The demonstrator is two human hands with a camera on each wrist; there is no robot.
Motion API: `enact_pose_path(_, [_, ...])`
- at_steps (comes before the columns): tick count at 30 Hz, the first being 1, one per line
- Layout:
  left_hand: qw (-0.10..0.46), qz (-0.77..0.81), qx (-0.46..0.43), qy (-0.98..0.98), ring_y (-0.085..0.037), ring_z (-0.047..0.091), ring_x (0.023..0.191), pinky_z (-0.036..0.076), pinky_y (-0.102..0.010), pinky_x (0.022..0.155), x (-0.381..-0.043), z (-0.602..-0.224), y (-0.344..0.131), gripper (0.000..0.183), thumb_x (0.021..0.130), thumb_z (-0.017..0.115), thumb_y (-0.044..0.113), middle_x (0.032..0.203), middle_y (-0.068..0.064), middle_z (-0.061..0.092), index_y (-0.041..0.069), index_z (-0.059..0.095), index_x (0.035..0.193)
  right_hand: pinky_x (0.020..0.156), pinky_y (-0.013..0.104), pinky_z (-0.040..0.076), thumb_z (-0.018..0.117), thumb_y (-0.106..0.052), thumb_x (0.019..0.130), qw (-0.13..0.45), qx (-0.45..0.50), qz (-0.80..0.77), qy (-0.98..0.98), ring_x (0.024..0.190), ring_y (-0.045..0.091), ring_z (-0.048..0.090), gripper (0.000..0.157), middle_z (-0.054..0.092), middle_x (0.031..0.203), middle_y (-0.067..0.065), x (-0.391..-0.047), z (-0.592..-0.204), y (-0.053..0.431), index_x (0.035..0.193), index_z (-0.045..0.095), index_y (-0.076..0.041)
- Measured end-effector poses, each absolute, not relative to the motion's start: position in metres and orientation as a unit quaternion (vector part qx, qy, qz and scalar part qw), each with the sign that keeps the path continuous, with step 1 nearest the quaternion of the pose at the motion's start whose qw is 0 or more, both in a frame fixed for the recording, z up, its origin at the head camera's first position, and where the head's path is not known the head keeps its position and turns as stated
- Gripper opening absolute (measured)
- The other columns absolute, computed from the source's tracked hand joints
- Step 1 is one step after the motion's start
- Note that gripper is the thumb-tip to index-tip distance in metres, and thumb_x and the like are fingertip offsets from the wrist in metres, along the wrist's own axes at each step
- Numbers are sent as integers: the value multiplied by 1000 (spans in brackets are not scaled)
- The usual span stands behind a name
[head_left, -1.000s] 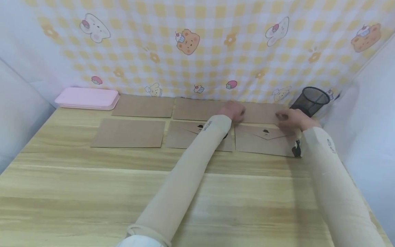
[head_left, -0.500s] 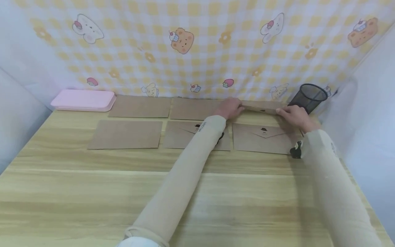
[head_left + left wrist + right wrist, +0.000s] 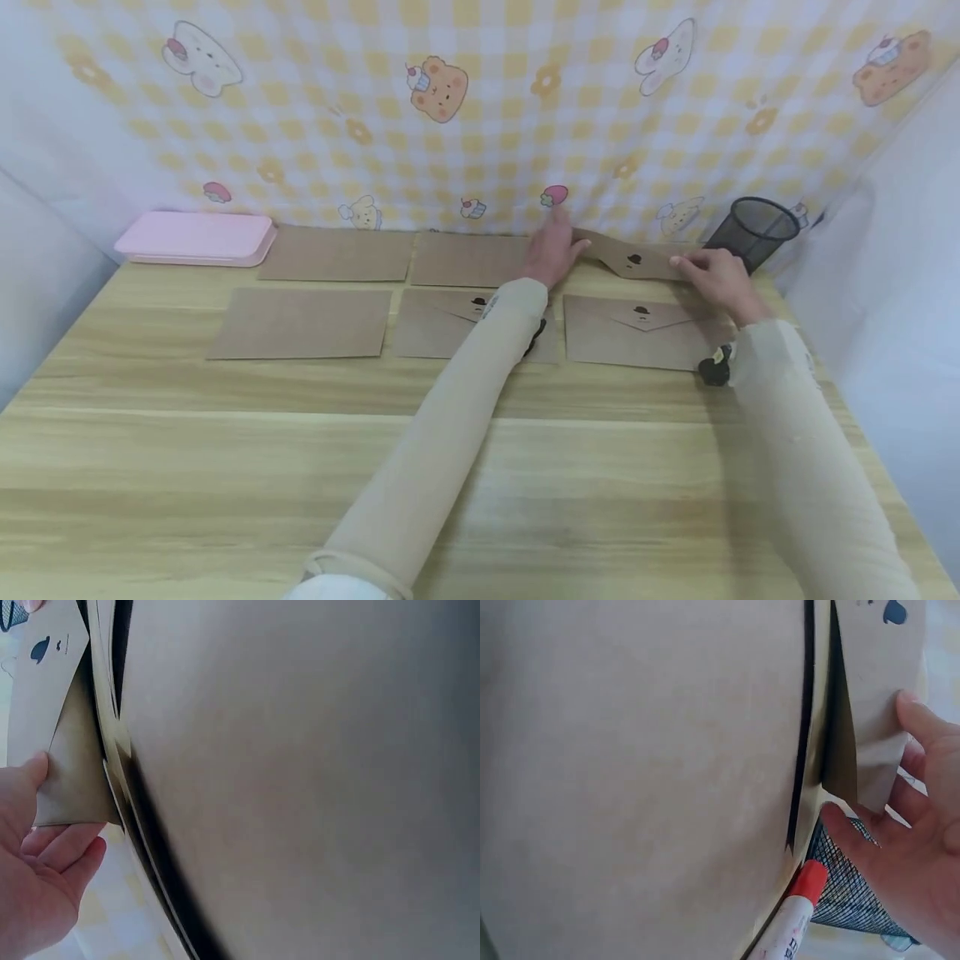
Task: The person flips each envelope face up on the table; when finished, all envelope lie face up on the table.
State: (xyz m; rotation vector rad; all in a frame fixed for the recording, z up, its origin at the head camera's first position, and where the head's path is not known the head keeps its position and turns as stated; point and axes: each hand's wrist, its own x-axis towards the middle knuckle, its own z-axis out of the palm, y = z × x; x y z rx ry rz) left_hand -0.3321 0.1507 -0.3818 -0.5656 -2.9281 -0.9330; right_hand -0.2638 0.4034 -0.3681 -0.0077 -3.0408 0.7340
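Observation:
A brown paper envelope (image 3: 652,265) with a small black hat printed on its flap is raised and tilted at the back right of the table. My right hand (image 3: 718,279) pinches its right end, thumb in front and fingers behind, as the right wrist view shows. At its left end is my left hand (image 3: 553,248), blurred in the head view. In the left wrist view the thumb (image 3: 36,769) lies on the envelope's front and the fingers pass behind it. Directly in front lies another hat-printed envelope (image 3: 633,337).
More brown envelopes lie flat in two rows, including a plain one (image 3: 300,323) at front left. A pink case (image 3: 197,237) stands at the back left. At the back right stands a black mesh cup (image 3: 757,232). A red-capped marker (image 3: 787,926) shows near it in the right wrist view.
The back right envelope, flat and plain side up a second ago, is now lifted and turned so its hat-printed flap faces me. My left hand's fingers have stretched out from a curl.

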Motion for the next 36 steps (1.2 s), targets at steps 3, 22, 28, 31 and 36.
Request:
enact_pose_path(3, [12, -309, -172, -935, -17, 53, 90, 45, -25, 76, -332, -380, 152, 57, 90, 59, 36, 107, -9, 48, -2, 32, 125, 81, 52, 41, 47, -36, 97, 16, 5, 251, -968, 97, 42, 53, 49, 56, 114, 31, -262, -367, 405, 113, 59, 9])
enact_pose_path(22, [-3, -399, -185, -898, -14, 34, 69, 28, -22, 60, -329, -370, 137, 33, 90, 61, 33, 77, -2, 35, 5, 44, 93, 79, 32, 43, 51, -33, 95, 103, -66, 340, -933, 95, 24, 55, 40, 61, 107, 18, -254, -361, 402, 112, 59, 2])
enact_pose_path(28, [1, -437, -179, -881, -15, 32, 66, 25, -22, 58, -330, -369, 134, 35, 90, 61, 32, 74, -3, 32, 6, 38, 85, 65, 16, 40, 60, -31, 90, 144, -83, 421, -892, 77, 6, 58, 32, 64, 82, -10, -246, -364, 397, 103, 62, -3])
enact_pose_path(31, [-2, -441, -184, -878, -15, 31, 65, 24, -22, 57, -329, -371, 133, 35, 90, 60, 32, 73, -4, 32, 6, 38, 84, 64, 13, 42, 62, -30, 89, 156, -95, 448, -875, 76, 6, 59, 25, 61, 79, -14, -245, -368, 395, 99, 63, -7])
enact_pose_path(36, [12, -450, -191, -872, -13, 30, 60, 24, -22, 55, -330, -371, 130, 34, 89, 62, 32, 68, -3, 32, 6, 41, 83, 66, 12, 46, 59, -24, 91, 192, -79, 456, -865, 73, 5, 60, 20, 61, 83, -8, -246, -369, 388, 99, 59, -5])
